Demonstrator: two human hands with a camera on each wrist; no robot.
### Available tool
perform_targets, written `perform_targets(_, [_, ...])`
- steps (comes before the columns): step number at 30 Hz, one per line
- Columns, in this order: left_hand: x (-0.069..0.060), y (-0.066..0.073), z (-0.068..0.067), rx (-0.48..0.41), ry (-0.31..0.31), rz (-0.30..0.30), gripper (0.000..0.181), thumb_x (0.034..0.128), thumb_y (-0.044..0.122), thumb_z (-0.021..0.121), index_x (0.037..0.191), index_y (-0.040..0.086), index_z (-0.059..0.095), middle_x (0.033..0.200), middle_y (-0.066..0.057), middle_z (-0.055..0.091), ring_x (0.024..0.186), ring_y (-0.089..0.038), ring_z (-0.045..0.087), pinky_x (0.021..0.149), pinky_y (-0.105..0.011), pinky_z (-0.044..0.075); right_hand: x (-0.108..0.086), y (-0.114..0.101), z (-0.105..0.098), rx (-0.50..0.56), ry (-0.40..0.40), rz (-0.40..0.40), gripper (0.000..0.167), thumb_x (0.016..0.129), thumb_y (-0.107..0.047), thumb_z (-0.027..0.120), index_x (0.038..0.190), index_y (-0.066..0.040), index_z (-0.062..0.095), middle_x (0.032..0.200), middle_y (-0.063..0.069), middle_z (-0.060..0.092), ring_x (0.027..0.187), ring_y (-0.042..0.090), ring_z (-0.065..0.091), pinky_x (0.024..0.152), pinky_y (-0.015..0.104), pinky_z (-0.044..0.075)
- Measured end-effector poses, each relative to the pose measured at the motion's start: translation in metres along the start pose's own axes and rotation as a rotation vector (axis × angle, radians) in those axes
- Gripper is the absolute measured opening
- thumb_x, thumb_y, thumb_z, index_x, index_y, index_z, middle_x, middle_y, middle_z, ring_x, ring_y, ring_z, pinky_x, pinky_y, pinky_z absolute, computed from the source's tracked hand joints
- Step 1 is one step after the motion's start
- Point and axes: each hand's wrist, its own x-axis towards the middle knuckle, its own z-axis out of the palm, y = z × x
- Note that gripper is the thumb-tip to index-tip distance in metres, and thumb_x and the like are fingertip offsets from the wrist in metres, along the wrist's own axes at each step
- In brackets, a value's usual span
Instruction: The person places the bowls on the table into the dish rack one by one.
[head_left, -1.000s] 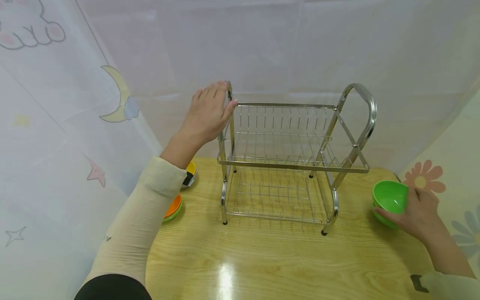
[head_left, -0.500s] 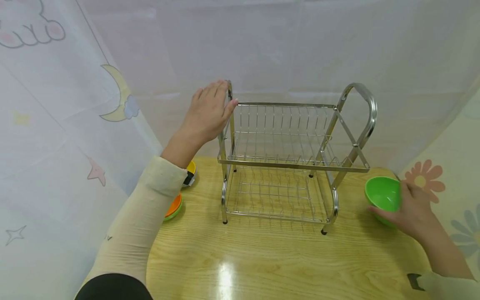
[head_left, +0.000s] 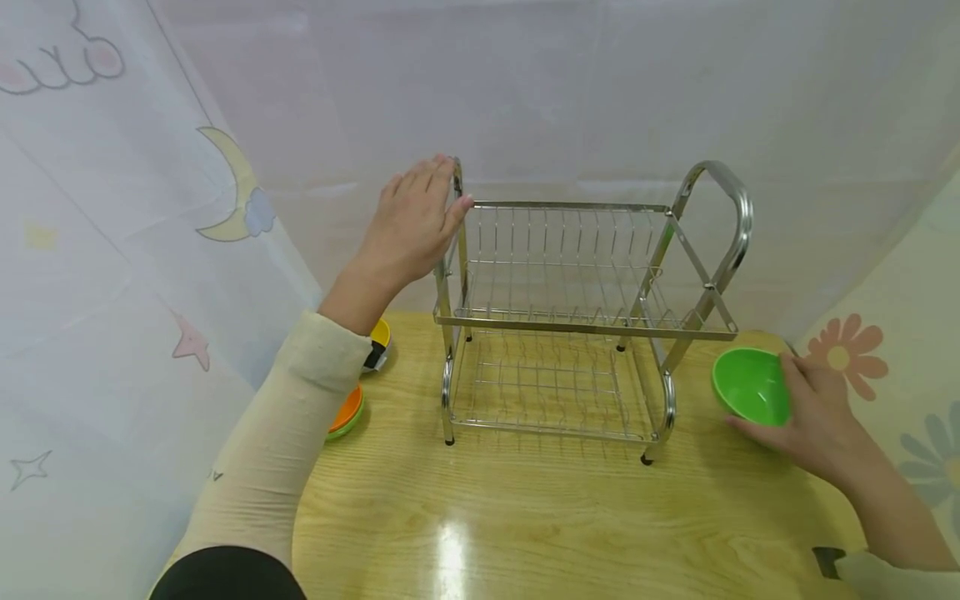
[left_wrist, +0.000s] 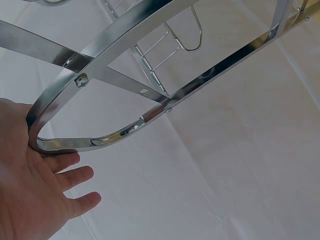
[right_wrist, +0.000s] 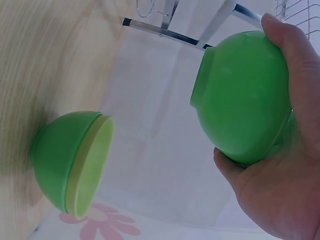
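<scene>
A two-tier metal dish rack stands on the wooden table. My left hand rests against the top of its left handle; in the left wrist view the fingers are spread and fairly straight beside the curved handle. To the right of the rack, my right hand holds a green bowl, thumb on one side and fingers on the other. The right wrist view shows that bowl raised off the table, its foot visible. Fingers behind the bowl are hidden.
In the right wrist view, a green bowl with a yellowish-green bowl nested inside stands on the table. At left, partly behind my sleeve, are an orange bowl in a green one and a yellow bowl. Printed curtains surround the table.
My right hand has moved left with the green bowl, closer to the rack and slightly farther back. My left hand has stayed on the rack's handle.
</scene>
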Motion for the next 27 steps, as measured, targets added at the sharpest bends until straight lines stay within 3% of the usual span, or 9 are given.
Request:
perform_targets(13, [-0.002, -0.001, -0.001, -0.012, -0.013, 0.011, 0.070, 0.1087, 0.052, 0.012, 0.164, 0.009, 0.006, 0.171, -0.006, 0.006, 0.157, -0.024, 0.005, 0.127, -0.047, 0.006, -0.011, -0.032, -0.017, 0.007, -0.067, -0.010, 0.126, 0.063, -0.032, 0.097, 0.153, 0.014, 0.021, 0.137, 0.042, 0.029, 0.117, 0.056, 0.031, 0.074, 0.069, 0.040])
perform_targets(19, [-0.004, -0.001, 0.000, -0.014, -0.005, 0.013, 0.069, 0.1087, 0.051, 0.012, 0.164, 0.011, 0.007, 0.171, -0.004, 0.008, 0.157, -0.023, 0.005, 0.126, -0.049, 0.007, -0.016, -0.051, -0.021, -0.008, -0.122, -0.003, 0.129, 0.066, -0.037, 0.095, 0.155, 0.013, 0.017, 0.143, 0.041, 0.028, 0.115, 0.058, 0.036, 0.072, 0.074, 0.046])
perform_targets(27, [-0.004, -0.001, 0.001, -0.021, -0.001, 0.016, 0.068, 0.1093, 0.050, 0.013, 0.164, 0.010, 0.009, 0.170, -0.005, 0.011, 0.157, -0.023, 0.007, 0.126, -0.049, 0.006, -0.021, -0.070, -0.021, -0.049, -0.099, -0.058, 0.131, 0.062, -0.043, 0.096, 0.156, 0.010, 0.021, 0.143, 0.039, 0.033, 0.122, 0.057, 0.036, 0.073, 0.075, 0.047])
